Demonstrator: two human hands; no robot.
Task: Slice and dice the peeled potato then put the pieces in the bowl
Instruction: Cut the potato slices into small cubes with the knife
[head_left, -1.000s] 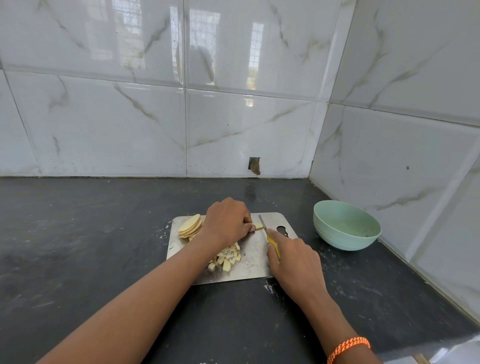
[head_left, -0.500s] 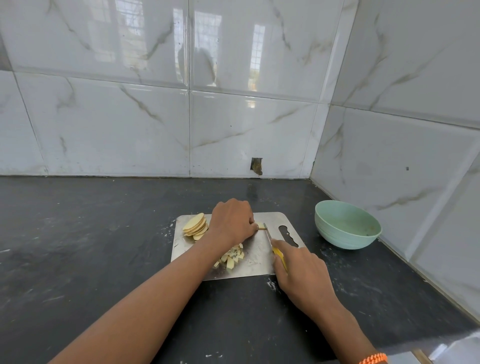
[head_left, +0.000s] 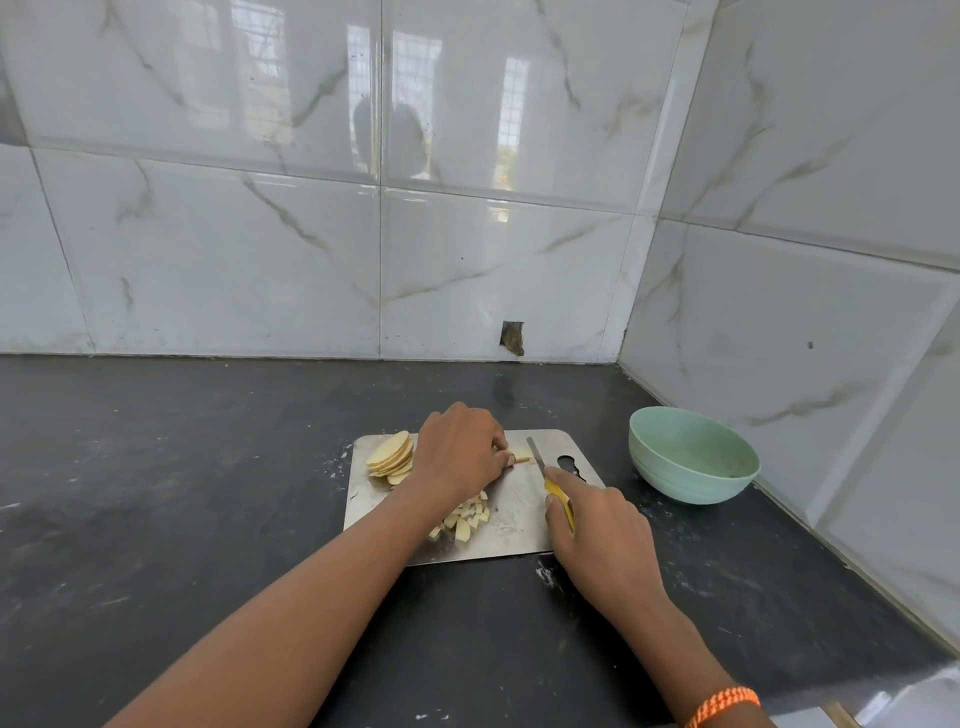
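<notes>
My left hand (head_left: 460, 457) pins potato strips (head_left: 521, 458) so they can't slide; my right hand (head_left: 597, 530) grips the knife (head_left: 545, 470) just beside them, ready to dice.

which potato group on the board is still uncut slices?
The stack of round slices at the board's far-left corner; the near pile of diced pieces is already cubed.

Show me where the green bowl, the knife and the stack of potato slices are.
green bowl (head_left: 675, 480): head view, on its outer front wall.
knife (head_left: 535, 453): head view, on the bare blade above the board.
stack of potato slices (head_left: 388, 450): head view, on the top slice.
</notes>
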